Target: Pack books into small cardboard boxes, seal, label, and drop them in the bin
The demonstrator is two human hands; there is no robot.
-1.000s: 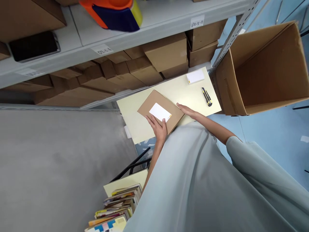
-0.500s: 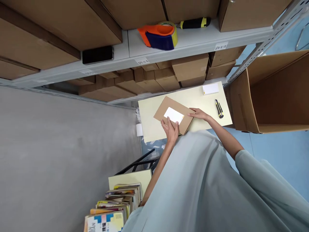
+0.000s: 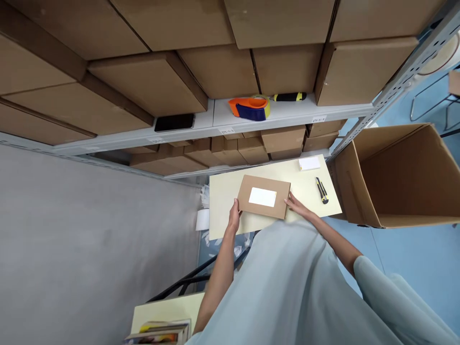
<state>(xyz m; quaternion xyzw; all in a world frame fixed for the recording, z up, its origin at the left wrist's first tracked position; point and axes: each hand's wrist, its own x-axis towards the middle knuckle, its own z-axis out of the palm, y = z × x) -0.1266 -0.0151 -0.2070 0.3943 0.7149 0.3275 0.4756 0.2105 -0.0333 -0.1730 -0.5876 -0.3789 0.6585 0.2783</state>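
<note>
Between my two hands is a flat brown cardboard box with a white label on its upper face. My left hand grips its left end, thumb at the near corner. At the opposite end my right hand holds the right edge, fingers against the side. The box is over the cream tabletop; whether it rests on it I cannot tell. To the right of my right hand lies a yellow and black utility knife. Behind it is a stack of white labels.
A large open carton stands right of the table. The grey shelf ahead carries cardboard boxes, an orange and blue tape dispenser, a black-handled tool and a black phone. Books sit at lower left.
My left hand has moved off the label to the left end of the box. The box has turned to lie nearly straight. The view has tilted up, showing more shelf.
</note>
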